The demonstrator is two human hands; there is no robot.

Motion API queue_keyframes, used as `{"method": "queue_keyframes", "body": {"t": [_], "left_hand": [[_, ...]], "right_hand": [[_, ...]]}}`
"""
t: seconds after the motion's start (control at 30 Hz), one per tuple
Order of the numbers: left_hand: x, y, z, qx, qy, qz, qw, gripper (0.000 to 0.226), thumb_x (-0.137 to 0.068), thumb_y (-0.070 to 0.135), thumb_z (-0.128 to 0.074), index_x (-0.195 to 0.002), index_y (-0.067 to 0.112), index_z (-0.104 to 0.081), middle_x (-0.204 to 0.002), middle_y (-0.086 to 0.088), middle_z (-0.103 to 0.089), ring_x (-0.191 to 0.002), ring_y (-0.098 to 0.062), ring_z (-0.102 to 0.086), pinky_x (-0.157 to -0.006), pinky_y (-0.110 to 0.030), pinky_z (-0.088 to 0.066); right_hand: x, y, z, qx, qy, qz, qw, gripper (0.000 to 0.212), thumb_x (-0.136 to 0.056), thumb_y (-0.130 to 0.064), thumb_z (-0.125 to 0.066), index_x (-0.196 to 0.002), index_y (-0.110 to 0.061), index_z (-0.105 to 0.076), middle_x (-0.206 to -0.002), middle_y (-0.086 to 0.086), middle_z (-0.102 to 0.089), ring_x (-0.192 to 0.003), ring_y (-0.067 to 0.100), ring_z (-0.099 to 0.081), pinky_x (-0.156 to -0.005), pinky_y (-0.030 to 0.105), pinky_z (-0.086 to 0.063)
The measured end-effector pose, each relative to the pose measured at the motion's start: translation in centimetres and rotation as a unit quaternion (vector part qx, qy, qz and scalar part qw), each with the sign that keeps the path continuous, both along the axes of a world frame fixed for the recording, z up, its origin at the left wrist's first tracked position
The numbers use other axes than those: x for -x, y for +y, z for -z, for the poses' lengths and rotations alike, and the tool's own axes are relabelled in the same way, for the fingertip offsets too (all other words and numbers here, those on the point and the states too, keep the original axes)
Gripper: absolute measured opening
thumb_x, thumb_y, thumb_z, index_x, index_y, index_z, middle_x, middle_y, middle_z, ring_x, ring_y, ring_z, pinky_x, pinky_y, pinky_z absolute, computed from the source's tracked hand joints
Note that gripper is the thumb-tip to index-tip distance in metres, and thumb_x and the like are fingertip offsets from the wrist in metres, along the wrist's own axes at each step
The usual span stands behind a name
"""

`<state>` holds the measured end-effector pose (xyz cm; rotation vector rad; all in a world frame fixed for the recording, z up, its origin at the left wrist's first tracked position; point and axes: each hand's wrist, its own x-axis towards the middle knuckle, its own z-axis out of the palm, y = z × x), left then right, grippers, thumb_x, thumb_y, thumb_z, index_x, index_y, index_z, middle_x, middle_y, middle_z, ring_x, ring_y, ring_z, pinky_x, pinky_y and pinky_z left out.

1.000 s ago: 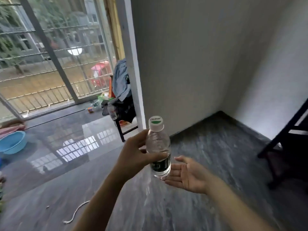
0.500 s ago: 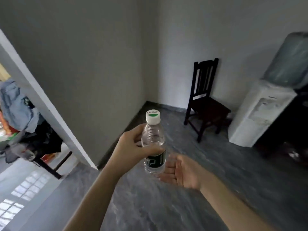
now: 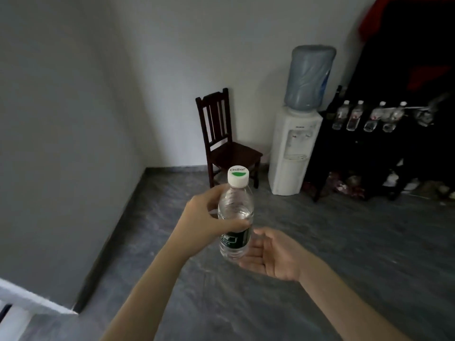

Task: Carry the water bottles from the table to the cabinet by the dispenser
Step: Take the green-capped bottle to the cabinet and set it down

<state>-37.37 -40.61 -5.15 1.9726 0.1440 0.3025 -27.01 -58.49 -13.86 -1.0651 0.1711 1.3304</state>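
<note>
The cabinet [image 3: 384,153] with its bottles [image 3: 352,118] now shows; my left hand [image 3: 209,223] grips the water-filled bottle [image 3: 235,217], right hand [image 3: 273,255] spread beneath.

The white cap [image 3: 237,176] of the held water bottle [image 3: 235,222] bore the word "Cestbon" above a green mark — the dark green label's [image 3: 235,238] print was too blurred to read.
</note>
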Motion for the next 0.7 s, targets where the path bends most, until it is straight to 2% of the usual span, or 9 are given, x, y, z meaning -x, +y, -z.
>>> {"method": "queue_keyframes", "body": {"t": [0.13, 0.2, 0.3, 0.4, 0.5, 0.63, 0.7], "left_hand": [[-4.3, -2.7, -0.2, 0.001, -0.006, 0.032, 0.999, 0.059, -0.067, 0.034, -0.091, -0.122, 0.036, -0.068, -0.109, 0.016, -0.078, -0.103, -0.003, -0.074, -0.086, -0.018, -0.056], [-6.2, -4.1, -0.2, 0.000, -0.017, 0.038, 0.999, 0.061, -0.065, 0.037, -0.090, -0.122, 0.035, -0.069, -0.107, 0.015, -0.078, -0.101, -0.003, -0.074, -0.084, -0.013, -0.055], [-8.5, -6.2, 0.0, 0.007, -0.024, 0.052, 0.998, 0.058, -0.068, 0.031, -0.091, -0.122, 0.034, -0.069, -0.108, 0.014, -0.078, -0.102, -0.004, -0.074, -0.084, -0.012, -0.055], [-10.4, -7.9, 0.1, 0.014, -0.036, 0.062, 0.997, 0.055, -0.068, 0.029, -0.091, -0.118, 0.041, -0.070, -0.109, 0.014, -0.078, -0.102, -0.003, -0.074, -0.083, -0.010, -0.054], [-12.2, -9.2, 0.4, 0.012, -0.036, 0.067, 0.997, 0.055, -0.066, 0.035, -0.090, -0.115, 0.050, -0.069, -0.110, 0.017, -0.077, -0.104, -0.002, -0.073, -0.085, -0.013, -0.055], [-14.6, -10.0, 1.0, 0.016, -0.023, 0.087, 0.996, 0.062, -0.066, 0.039, -0.090, -0.123, 0.041, -0.067, -0.113, 0.016, -0.077, -0.108, -0.004, -0.072, -0.095, -0.030, -0.055], [-15.9, -10.3, 1.0, 0.013, -0.022, 0.093, 0.995, 0.060, -0.066, 0.041, -0.089, -0.121, 0.046, -0.067, -0.113, 0.017, -0.077, -0.107, -0.004, -0.072, -0.094, -0.028, -0.054]], "right_hand": [[-3.4, -3.4, -0.1, -0.024, -0.006, 0.025, 0.999, 0.062, -0.096, -0.028, -0.048, -0.142, 0.011, -0.039, -0.143, 0.033, -0.044, -0.128, 0.043, -0.050, -0.098, 0.043, -0.050], [-4.9, -5.0, 0.1, -0.027, -0.006, 0.048, 0.998, 0.064, -0.095, -0.028, -0.049, -0.144, 0.010, -0.036, -0.145, 0.033, -0.041, -0.126, 0.043, -0.050, -0.093, 0.043, -0.054], [-6.9, -7.3, 0.2, -0.033, -0.004, 0.073, 0.997, 0.063, -0.091, -0.027, -0.053, -0.141, 0.010, -0.042, -0.140, 0.033, -0.049, -0.129, 0.041, -0.051, -0.090, 0.043, -0.057], [-8.8, -9.3, 0.2, -0.037, -0.012, 0.078, 0.996, 0.061, -0.088, -0.028, -0.055, -0.135, 0.011, -0.049, -0.131, 0.032, -0.057, -0.119, 0.039, -0.058, -0.087, 0.041, -0.058], [-10.2, -10.7, 0.5, -0.045, -0.013, 0.083, 0.996, 0.060, -0.086, -0.028, -0.055, -0.132, 0.011, -0.052, -0.129, 0.032, -0.059, -0.115, 0.039, -0.062, -0.084, 0.041, -0.059], [-11.9, -11.9, 1.0, -0.060, -0.001, 0.083, 0.995, 0.059, -0.087, -0.029, -0.055, -0.130, 0.011, -0.054, -0.130, 0.031, -0.059, -0.122, 0.040, -0.059, -0.088, 0.042, -0.057], [-13.0, -12.2, 1.3, -0.064, -0.002, 0.085, 0.994, 0.057, -0.088, -0.029, -0.055, -0.129, 0.011, -0.055, -0.129, 0.031, -0.059, -0.119, 0.040, -0.061, -0.088, 0.042, -0.057]]}}
